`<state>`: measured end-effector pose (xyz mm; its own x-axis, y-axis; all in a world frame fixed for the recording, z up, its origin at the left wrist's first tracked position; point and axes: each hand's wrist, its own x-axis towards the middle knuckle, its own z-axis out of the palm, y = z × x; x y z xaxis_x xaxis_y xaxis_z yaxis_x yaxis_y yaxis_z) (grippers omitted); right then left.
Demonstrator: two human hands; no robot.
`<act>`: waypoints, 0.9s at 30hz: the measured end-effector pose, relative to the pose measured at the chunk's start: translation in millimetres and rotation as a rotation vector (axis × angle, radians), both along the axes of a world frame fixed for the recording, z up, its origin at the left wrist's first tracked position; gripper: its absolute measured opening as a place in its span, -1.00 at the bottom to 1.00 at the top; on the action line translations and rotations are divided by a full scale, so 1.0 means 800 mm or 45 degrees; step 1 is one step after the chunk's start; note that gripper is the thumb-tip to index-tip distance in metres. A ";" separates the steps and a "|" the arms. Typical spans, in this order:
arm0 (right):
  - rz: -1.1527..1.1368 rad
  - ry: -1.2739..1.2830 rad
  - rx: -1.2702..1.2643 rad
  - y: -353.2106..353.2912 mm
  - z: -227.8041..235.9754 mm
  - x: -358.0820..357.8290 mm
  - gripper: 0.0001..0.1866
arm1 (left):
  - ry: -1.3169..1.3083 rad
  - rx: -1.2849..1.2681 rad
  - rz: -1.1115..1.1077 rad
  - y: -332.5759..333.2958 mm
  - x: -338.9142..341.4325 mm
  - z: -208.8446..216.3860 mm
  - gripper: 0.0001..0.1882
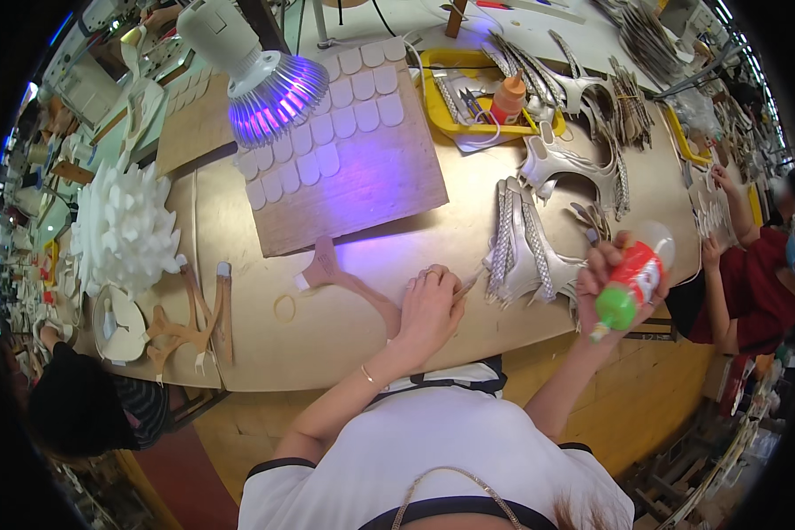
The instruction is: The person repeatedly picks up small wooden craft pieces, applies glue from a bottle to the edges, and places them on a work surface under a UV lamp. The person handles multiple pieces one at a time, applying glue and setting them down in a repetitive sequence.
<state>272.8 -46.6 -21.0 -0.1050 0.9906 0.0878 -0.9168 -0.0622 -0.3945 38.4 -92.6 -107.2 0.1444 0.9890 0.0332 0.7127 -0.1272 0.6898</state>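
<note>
My right hand [594, 276] is wrapped round a squeeze bottle [642, 272] with a red label and a green cap, held above the table's front edge. The bottle is tilted, its nozzle pointing down and toward me. Low over the table my left hand [428, 305] has its fingers bent together, and a thin pointed item [467, 286] sticks out between thumb and forefinger; its kind is not clear. A brown strappy shoe-upper piece [349, 278] lies beside the left hand and partly under it. Right of that hand rest several silvery braided shoe uppers [528, 247].
A lamp [276, 93] shines purple on a board [362, 181] with rows of pale rounded pieces. Behind the uppers stands a yellow tray [442, 62] with an orange-topped bottle [508, 99]. Brown straps [194, 327] and a white spiky bundle [125, 225] lie left. People sit at both sides.
</note>
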 end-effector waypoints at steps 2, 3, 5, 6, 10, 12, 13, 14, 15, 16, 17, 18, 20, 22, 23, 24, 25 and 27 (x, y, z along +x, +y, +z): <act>0.113 -0.071 -0.117 -0.004 -0.001 -0.018 -0.19 | -0.189 0.012 0.070 -0.001 -0.005 0.000 -0.80; 0.125 -0.187 -0.148 -0.001 -0.002 -0.029 -0.18 | -0.304 0.044 0.142 -0.002 -0.009 0.002 -0.80; 0.229 -0.354 -0.107 0.004 -0.012 -0.067 -0.16 | -0.389 0.257 0.210 -0.001 -0.020 0.011 -0.80; 0.315 -0.354 -0.060 0.010 -0.014 -0.084 -0.14 | -0.352 0.438 0.201 0.001 -0.027 0.017 -0.79; 0.572 -0.522 0.203 0.031 -0.010 -0.140 -0.09 | -0.171 0.885 0.292 0.007 -0.049 0.048 -0.75; 0.510 -0.543 0.325 0.038 -0.011 -0.164 -0.11 | -0.178 0.974 0.350 0.012 -0.059 0.060 -0.74; 0.569 -0.397 0.410 0.047 -0.011 -0.173 -0.12 | -0.193 0.996 0.385 0.015 -0.064 0.065 -0.73; 0.638 -0.261 0.468 0.057 -0.014 -0.184 -0.13 | -0.220 1.017 0.406 0.019 -0.067 0.068 -0.73; 0.707 -0.123 0.521 0.067 -0.018 -0.194 -0.13 | -0.256 1.030 0.427 0.023 -0.070 0.070 -0.72; 0.640 -0.030 0.454 0.070 -0.023 -0.202 -0.16 | -0.295 1.055 0.441 0.027 -0.073 0.071 -0.71; 0.712 0.071 0.426 0.079 -0.028 -0.211 -0.17 | -0.308 1.042 0.464 0.031 -0.078 0.071 -0.71; 0.783 0.176 0.407 0.088 -0.033 -0.220 -0.18 | -0.323 1.043 0.478 0.035 -0.082 0.071 -0.71; 0.821 0.319 0.379 0.102 -0.043 -0.240 -0.19 | -0.367 1.021 0.487 0.042 -0.092 0.068 -0.70; 0.878 0.403 0.381 0.113 -0.052 -0.257 -0.23 | -0.425 0.982 0.477 0.053 -0.102 0.063 -0.69; 0.902 0.445 0.378 0.118 -0.055 -0.265 -0.25 | -0.424 0.988 0.485 0.057 -0.107 0.059 -0.70; 0.904 0.458 0.341 0.122 -0.058 -0.273 -0.25 | -0.423 0.990 0.495 0.058 -0.113 0.056 -0.70; 0.921 0.467 0.322 0.125 -0.061 -0.281 -0.25 | -0.428 0.993 0.505 0.060 -0.118 0.052 -0.70; 0.957 0.506 0.288 0.132 -0.067 -0.295 -0.25 | -0.393 1.011 0.544 0.066 -0.130 0.044 -0.71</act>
<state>36.6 59.2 -74.4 -0.6425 0.6257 0.4423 -0.7364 -0.6638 -0.1307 -65.6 -39.7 -71.8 -0.3517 0.6282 0.6940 0.6081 -0.4103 0.6796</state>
